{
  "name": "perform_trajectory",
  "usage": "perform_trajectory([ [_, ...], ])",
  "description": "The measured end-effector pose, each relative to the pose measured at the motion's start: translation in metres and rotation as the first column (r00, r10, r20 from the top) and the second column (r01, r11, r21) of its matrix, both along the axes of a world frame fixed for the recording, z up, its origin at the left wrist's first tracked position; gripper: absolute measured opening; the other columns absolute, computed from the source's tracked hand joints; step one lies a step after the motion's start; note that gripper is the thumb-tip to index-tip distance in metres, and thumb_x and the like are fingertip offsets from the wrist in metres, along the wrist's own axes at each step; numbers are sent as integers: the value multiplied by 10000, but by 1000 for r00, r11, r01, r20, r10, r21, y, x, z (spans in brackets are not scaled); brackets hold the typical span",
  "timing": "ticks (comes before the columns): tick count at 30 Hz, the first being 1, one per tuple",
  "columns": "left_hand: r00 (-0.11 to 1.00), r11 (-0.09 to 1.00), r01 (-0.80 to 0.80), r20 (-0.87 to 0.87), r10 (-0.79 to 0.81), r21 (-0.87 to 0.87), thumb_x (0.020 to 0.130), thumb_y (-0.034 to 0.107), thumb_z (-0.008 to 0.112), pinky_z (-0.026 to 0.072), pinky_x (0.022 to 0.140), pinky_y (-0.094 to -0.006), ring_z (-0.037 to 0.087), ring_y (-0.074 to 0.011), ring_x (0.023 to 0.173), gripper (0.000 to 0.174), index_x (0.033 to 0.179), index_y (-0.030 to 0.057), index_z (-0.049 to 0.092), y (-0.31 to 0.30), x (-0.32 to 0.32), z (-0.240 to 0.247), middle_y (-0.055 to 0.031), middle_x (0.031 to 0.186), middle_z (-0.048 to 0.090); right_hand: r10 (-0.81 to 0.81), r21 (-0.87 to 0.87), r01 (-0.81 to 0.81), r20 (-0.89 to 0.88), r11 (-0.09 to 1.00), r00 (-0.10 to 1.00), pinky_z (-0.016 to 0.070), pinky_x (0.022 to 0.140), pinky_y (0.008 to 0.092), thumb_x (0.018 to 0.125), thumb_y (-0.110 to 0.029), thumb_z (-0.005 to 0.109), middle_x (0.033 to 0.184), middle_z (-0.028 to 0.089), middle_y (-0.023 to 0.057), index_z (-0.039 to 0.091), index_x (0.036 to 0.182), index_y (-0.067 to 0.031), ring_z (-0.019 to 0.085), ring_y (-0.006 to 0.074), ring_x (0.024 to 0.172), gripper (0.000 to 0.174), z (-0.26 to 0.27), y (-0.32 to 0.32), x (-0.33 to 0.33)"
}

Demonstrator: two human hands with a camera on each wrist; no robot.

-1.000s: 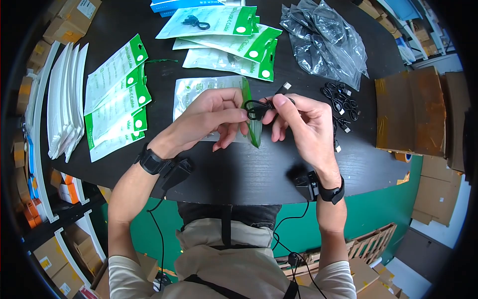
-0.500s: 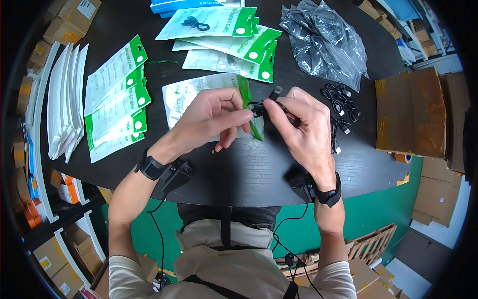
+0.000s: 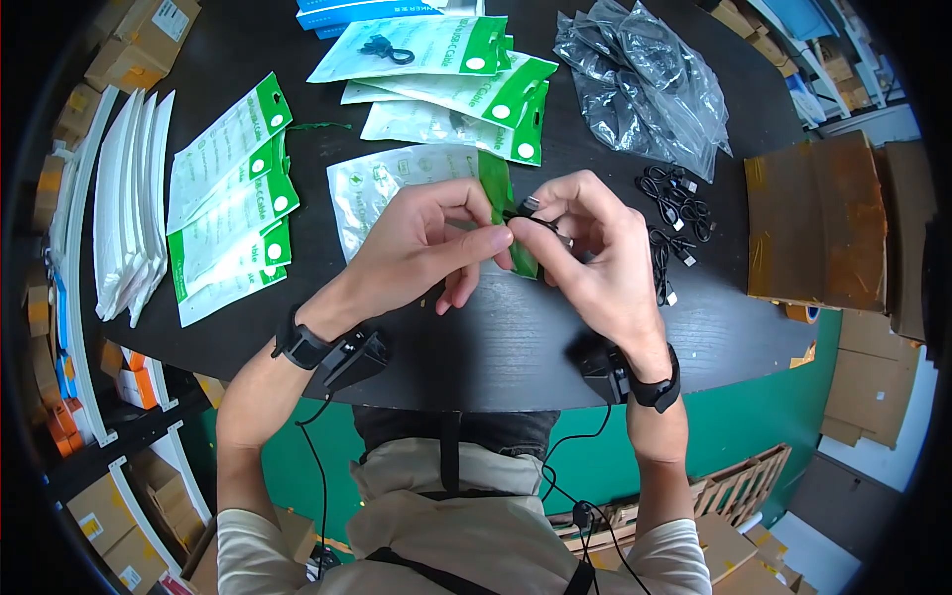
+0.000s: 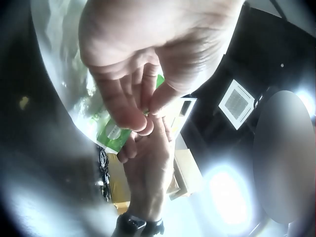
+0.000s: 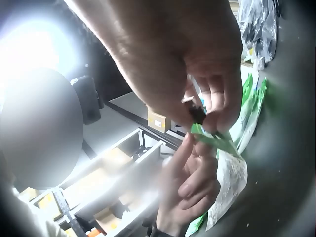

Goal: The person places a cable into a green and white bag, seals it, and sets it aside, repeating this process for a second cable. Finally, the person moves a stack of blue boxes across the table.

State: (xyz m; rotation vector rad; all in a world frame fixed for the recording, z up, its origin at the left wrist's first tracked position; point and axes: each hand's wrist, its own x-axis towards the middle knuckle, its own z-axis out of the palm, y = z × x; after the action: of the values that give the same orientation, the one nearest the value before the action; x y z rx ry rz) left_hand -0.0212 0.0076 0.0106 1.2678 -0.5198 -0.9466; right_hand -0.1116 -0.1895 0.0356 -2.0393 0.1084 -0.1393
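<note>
1. Table (image 3: 461,352): black, glare towards the front.
2. White sleeves (image 3: 136,213): stacked, left side.
3. Left bags (image 3: 230,169): green and white, overlapping, beside the sleeves.
4. Green strip (image 3: 319,126): near the left bags.
5. Far bags (image 3: 451,84): overlapping pile, middle.
6. Blue boxes (image 3: 367,14): behind the far bags.
7. Clear bags (image 3: 645,89): crumpled, far right.
8. Cables (image 3: 678,206): black, coiled, right.

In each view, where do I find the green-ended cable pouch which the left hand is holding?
Head: the cable pouch is near the centre, partly under the left hand.
Left wrist: the pouch runs down the upper left, beside the large hand.
Right wrist: the pouch is right of centre, in the lower half.
Shared landmark: the left hand's fingers at the green end.
</note>
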Motion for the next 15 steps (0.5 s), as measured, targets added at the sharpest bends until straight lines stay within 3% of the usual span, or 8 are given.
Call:
perform_trajectory([
  [2, 1000, 1000, -19, -21, 19, -20, 1034, 206, 652, 449, 393, -213, 626, -100, 526, 212, 986, 16, 572, 1, 0, 0, -112, 893, 716, 65, 146, -55, -65, 988, 996, 466, 539, 235, 936, -63, 746, 860, 713, 36, 691, 1216, 11, 569, 49, 620, 295, 0, -7, -2],
  [7, 996, 995, -53, -77, 47, -83, 1039, 186, 636, 452, 392, -219, 631, -110, 525, 192, 990, 17, 560, 5, 6, -4, -116, 883, 701, 183, 147, -166, -107, 975, 977, 478, 558, 221, 967, -85, 714, 923, 716, 59, 687, 1269, 25, 610, 71, 669, 322, 4, -12, -1],
  [11, 993, 995, -65, -105, 57, -73, 1034, 172, 632, 453, 391, -222, 635, -119, 523, 184, 976, 20, 547, 6, 7, -3, -110, 856, 681, 234, 127, -216, -154, 968, 960, 496, 641, 234, 984, -101, 698, 1005, 699, 90, 695, 1281, 27, 629, 86, 791, 323, 5, -14, 2],
  [15, 990, 995, -58, -131, 46, -87, 1030, 168, 632, 453, 389, -226, 637, -125, 520, 189, 958, 26, 530, 6, 7, -1, -97, 829, 663, 253, 29, -253, 11, 967, 967, 490, 730, 259, 964, -96, 722, 1072, 673, 108, 739, 1193, 36, 613, 103, 884, 265, -5, -16, 3],
])
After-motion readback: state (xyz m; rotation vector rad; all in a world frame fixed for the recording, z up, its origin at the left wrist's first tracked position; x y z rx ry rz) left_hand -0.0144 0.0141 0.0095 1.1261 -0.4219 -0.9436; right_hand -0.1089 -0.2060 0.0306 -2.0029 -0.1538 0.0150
